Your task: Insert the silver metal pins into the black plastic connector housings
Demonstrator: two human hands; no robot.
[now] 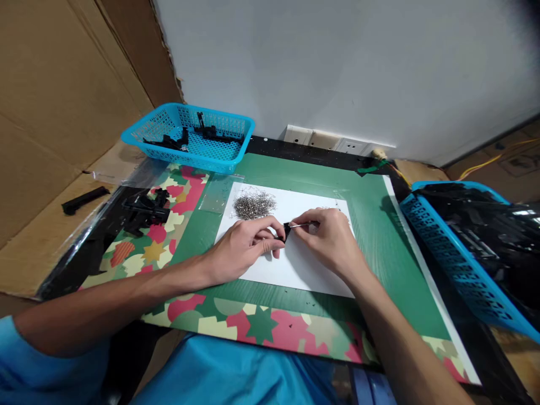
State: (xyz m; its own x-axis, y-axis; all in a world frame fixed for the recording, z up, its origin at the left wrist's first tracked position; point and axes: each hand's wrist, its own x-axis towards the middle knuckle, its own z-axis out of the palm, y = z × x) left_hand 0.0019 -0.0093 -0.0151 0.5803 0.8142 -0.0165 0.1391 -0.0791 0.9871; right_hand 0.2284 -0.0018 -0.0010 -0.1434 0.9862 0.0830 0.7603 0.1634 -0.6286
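Over a white sheet of paper (270,281), my left hand (242,244) pinches a small black plastic part (287,230) between thumb and forefinger. My right hand (331,239) grips a thin metal tool (300,225), its tip at the black part. Whether it is a pair of tweezers or a pin-like rod cannot be made out. A heap of tiny metal pieces (254,203), possibly springs, lies on the paper behind my left hand. Several more small bits (340,208) lie beyond my right hand, partly hidden by it.
A blue basket (189,160) with black parts stands at the back left. Black plastic assemblies (147,212) and a long black piece (84,199) lie at left. Another blue basket (459,275), heaped with black parts, stands at right. Wall sockets (354,147) sit behind the green mat (392,259).
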